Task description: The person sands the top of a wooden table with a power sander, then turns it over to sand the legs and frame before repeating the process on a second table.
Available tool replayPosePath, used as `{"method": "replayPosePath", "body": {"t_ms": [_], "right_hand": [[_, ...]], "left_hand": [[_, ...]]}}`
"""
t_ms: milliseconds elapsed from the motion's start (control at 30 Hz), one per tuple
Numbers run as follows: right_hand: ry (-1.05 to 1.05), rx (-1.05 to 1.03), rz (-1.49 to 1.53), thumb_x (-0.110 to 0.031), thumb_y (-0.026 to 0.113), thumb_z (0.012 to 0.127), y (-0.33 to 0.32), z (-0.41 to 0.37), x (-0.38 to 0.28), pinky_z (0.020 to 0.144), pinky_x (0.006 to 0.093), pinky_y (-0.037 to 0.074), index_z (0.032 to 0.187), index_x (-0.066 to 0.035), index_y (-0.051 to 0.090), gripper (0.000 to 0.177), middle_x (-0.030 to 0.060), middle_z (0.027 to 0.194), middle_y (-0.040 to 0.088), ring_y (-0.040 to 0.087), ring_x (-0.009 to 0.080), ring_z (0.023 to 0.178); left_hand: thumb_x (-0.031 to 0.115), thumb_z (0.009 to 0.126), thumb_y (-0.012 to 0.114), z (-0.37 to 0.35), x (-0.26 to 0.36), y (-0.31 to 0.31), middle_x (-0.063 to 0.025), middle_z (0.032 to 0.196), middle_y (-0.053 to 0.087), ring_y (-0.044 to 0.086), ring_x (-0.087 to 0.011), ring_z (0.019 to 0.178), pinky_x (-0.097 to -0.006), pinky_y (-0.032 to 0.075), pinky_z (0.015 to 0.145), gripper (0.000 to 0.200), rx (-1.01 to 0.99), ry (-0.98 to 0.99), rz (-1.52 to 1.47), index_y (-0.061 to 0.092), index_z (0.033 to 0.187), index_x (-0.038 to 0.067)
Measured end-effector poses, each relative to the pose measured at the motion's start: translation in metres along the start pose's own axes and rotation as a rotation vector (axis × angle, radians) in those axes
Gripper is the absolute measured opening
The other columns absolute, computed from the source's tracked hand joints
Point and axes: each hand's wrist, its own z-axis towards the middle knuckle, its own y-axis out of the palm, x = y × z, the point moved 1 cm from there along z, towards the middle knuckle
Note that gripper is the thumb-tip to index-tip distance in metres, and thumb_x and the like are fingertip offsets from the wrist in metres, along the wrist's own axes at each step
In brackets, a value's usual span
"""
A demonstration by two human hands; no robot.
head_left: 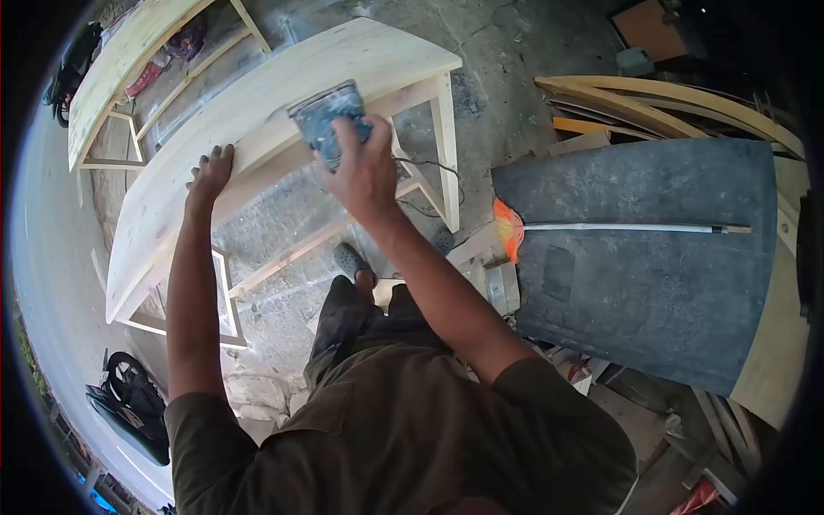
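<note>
My right hand (365,167) grips a dusty blue electric sander (319,116), its pad against the front edge of a pale wooden table (360,47). A dark cord (438,163) hangs below, in front of the table's end leg. On the same edge, farther left, rests my left hand (210,174); its fingers are stretched over the tabletop and it holds nothing. The palm side is hidden. The table's slim legs and lower rail (292,255) show beneath the top.
A second pale table (112,73) stands beyond the first. On the right, a broom (506,227) with orange bristles lies on a dark board (635,292). Curved wooden strips (678,90) are stacked behind it. Motorbikes (129,403) are at the left. My shoe (354,260) is on the concrete floor.
</note>
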Motion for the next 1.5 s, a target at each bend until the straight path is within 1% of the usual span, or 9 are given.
{"method": "replayPosePath", "body": {"t_ms": [100, 267, 400, 733, 867, 1100, 1233, 1333, 1500], "right_hand": [[0.304, 0.040, -0.021, -0.025, 0.093, 0.073, -0.044, 0.013, 0.044, 0.091, 0.0528, 0.057, 0.138, -0.013, 0.050, 0.079, 0.0253, 0.129, 0.047, 0.059, 0.0444, 0.114], [0.295, 0.240, -0.108, -0.026, 0.094, 0.074, -0.080, 0.067, 0.160, 0.099, 0.0538, 0.052, 0.138, -0.006, 0.047, 0.083, 0.0253, 0.130, 0.047, 0.057, 0.0464, 0.116], [0.197, 0.245, -0.074, -0.026, 0.095, 0.073, -0.089, 0.063, 0.185, 0.097, 0.0517, 0.051, 0.136, -0.004, 0.048, 0.082, 0.0232, 0.130, 0.048, 0.056, 0.0436, 0.116], [0.010, 0.062, 0.165, -0.018, 0.095, 0.072, -0.006, -0.090, -0.026, 0.089, 0.0510, 0.056, 0.136, -0.019, 0.053, 0.076, 0.0233, 0.130, 0.048, 0.057, 0.0436, 0.111], [0.021, -0.081, 0.157, -0.016, 0.095, 0.071, -0.028, -0.089, -0.033, 0.090, 0.0504, 0.057, 0.136, -0.024, 0.056, 0.076, 0.0227, 0.131, 0.047, 0.057, 0.0447, 0.110], [0.517, -0.193, -0.217, -0.035, 0.089, 0.076, -0.146, 0.050, 0.079, 0.104, 0.0492, 0.054, 0.154, -0.026, 0.050, 0.088, 0.0268, 0.130, 0.055, 0.064, 0.0458, 0.117], [0.482, -0.421, -0.422, -0.040, 0.090, 0.070, -0.153, 0.129, 0.190, 0.110, 0.0486, 0.051, 0.160, -0.030, 0.046, 0.101, 0.0302, 0.150, 0.053, 0.058, 0.0436, 0.135], [0.347, -0.592, -0.591, -0.040, 0.088, 0.067, -0.134, 0.142, 0.138, 0.108, 0.0500, 0.052, 0.155, -0.033, 0.051, 0.095, 0.0275, 0.144, 0.059, 0.059, 0.0471, 0.134], [0.306, -0.749, -0.504, -0.038, 0.084, 0.068, -0.066, 0.106, -0.024, 0.105, 0.0508, 0.055, 0.155, -0.031, 0.052, 0.094, 0.0283, 0.143, 0.057, 0.063, 0.0458, 0.128]], "left_hand": [[0.067, 0.106, 0.033, -0.012, -0.010, 0.032, -0.0288, 0.170, 0.031, 0.025, -0.0604, 0.154, -0.0796, 0.017, 0.119, 0.076, -0.035, -0.017, -0.070, 0.042, 0.163, 0.018], [0.066, 0.106, 0.034, -0.007, 0.000, 0.017, -0.0305, 0.169, 0.032, 0.026, -0.0616, 0.154, -0.0796, 0.016, 0.119, 0.075, 0.069, -0.025, -0.103, 0.045, 0.161, 0.016], [0.063, 0.108, 0.034, -0.011, -0.003, 0.024, -0.0340, 0.166, 0.035, 0.028, -0.0647, 0.150, -0.0818, 0.022, 0.116, 0.073, 0.077, 0.055, -0.022, 0.044, 0.162, 0.015], [0.062, 0.108, 0.034, -0.054, -0.006, 0.039, -0.0309, 0.169, 0.031, 0.026, -0.0606, 0.153, -0.0753, 0.021, 0.120, 0.075, 0.085, 0.030, -0.030, 0.037, 0.166, 0.015], [0.059, 0.109, 0.035, -0.072, 0.000, 0.050, -0.0298, 0.170, 0.029, 0.024, -0.0592, 0.155, -0.0735, 0.021, 0.122, 0.073, 0.090, 0.010, -0.015, 0.037, 0.166, 0.013], [0.061, 0.106, 0.048, -0.108, 0.003, 0.055, -0.0243, 0.172, 0.031, 0.024, -0.0507, 0.158, -0.0680, 0.019, 0.126, 0.076, 0.121, 0.503, -0.093, 0.041, 0.164, 0.012], [0.057, 0.101, 0.059, -0.118, -0.003, 0.053, -0.0216, 0.172, 0.031, 0.023, -0.0474, 0.160, -0.0664, 0.017, 0.127, 0.080, 0.089, 0.766, -0.059, 0.041, 0.163, 0.011], [0.040, 0.092, 0.077, -0.129, -0.003, 0.039, -0.0190, 0.171, 0.034, 0.025, -0.0449, 0.160, -0.0633, 0.019, 0.128, 0.084, 0.038, 0.942, -0.104, 0.042, 0.162, 0.007], [0.027, 0.090, 0.078, -0.115, -0.040, 0.051, -0.0188, 0.169, 0.036, 0.030, -0.0407, 0.159, -0.0555, 0.027, 0.129, 0.084, 0.149, 1.062, -0.114, 0.039, 0.161, 0.004]]}}
